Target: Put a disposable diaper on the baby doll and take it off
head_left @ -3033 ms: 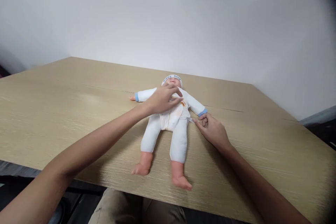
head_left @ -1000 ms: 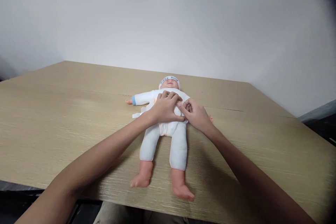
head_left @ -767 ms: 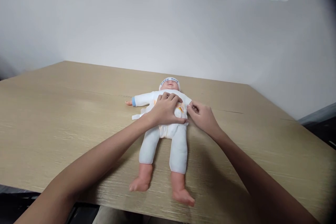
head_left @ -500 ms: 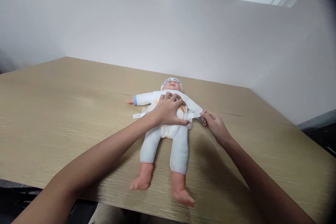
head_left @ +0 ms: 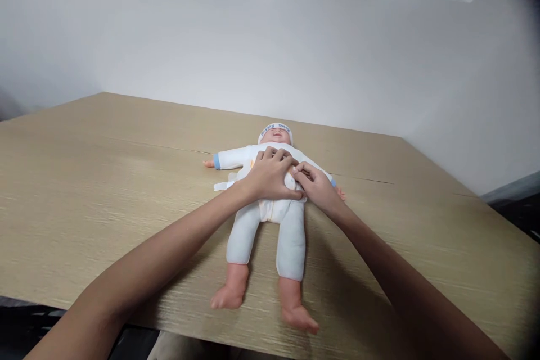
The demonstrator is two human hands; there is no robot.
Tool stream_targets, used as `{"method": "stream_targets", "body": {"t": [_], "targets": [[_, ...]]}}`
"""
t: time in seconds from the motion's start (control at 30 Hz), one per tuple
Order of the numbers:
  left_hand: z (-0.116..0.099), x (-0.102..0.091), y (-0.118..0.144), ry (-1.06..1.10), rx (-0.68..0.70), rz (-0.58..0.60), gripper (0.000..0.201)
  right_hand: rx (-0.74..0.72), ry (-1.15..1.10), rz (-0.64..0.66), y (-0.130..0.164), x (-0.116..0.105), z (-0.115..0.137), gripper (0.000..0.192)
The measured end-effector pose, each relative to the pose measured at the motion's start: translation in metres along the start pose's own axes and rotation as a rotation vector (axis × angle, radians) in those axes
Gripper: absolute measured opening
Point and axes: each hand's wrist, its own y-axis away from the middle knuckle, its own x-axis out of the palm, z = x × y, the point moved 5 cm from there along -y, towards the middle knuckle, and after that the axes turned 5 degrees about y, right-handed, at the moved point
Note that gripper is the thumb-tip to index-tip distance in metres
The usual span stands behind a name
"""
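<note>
Light wood-grain tabletop (head_left: 105, 180) fills most of the view, with a plain white partition wall (head_left: 253, 45) standing along its far edge. Using the baby doll in the white cloth suit (head_left: 270, 208) as the landmark: it's lying on its back near the front edge of the table, a bit right of centre, bare plastic feet closest to the camera and head pointing away toward the wall.

Nearest bit is the two pinkish feet, almost at the table edge. Further up, both hands sit on the doll's belly. Left hand (head_left: 268, 177) is laid flat on the tummy with fingers spread, pressing down on the white diaper, not really gripping anything. Right hand (head_left: 316, 187) comes in from the doll's right-hand side as we see it, fingers bunched together against the diaper's edge, touching the left hand; can't tell if it's actually pinching something.

A white strip of the diaper (head_left: 222, 185) pokes out left of the doll's waist. Beyond the hands: a blue-cuffed sleeve stretched out left, then the white cap with blue lettering (head_left: 275, 128).
</note>
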Motion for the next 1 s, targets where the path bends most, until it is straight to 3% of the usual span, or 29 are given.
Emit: {"method": "stream_targets", "body": {"t": [0.1,0.23,0.33,0.47,0.57,0.67,0.83,0.93,1.0], "targets": [[0.001,0.0,0.001,0.012,-0.019,0.002,0.069,-0.066,-0.006,-0.054,0.016,-0.002,-0.001,0.029],[0.003,-0.001,0.0,0.067,-0.044,0.051,0.077,-0.308,0.165,-0.147,0.044,-0.005,0.006,0.031],[0.007,-0.008,-0.001,0.191,-0.054,0.095,0.083,-0.458,0.289,-0.075,0.058,0.002,0.007,0.047],[0.018,-0.024,0.004,0.601,0.005,0.085,0.064,-0.512,0.351,0.017,0.063,0.008,0.001,0.063],[0.042,-0.036,0.023,0.76,-0.021,-0.029,0.048,-0.509,0.359,0.029,0.063,0.006,0.0,0.062],[0.075,-0.041,0.054,0.645,-0.101,-0.096,0.042,-0.497,0.361,0.01,0.061,0.001,0.003,0.057],[0.119,-0.044,0.101,0.379,-0.168,-0.14,0.031,-0.518,0.461,-0.169,0.049,-0.005,0.03,0.049],[0.129,-0.041,0.111,0.166,-0.226,-0.09,0.032,-0.556,0.544,-0.203,0.031,0.002,0.06,0.039],[0.129,-0.038,0.112,0.068,-0.247,-0.042,0.033,-0.555,0.599,-0.125,0.011,0.012,0.077,0.04]]}}
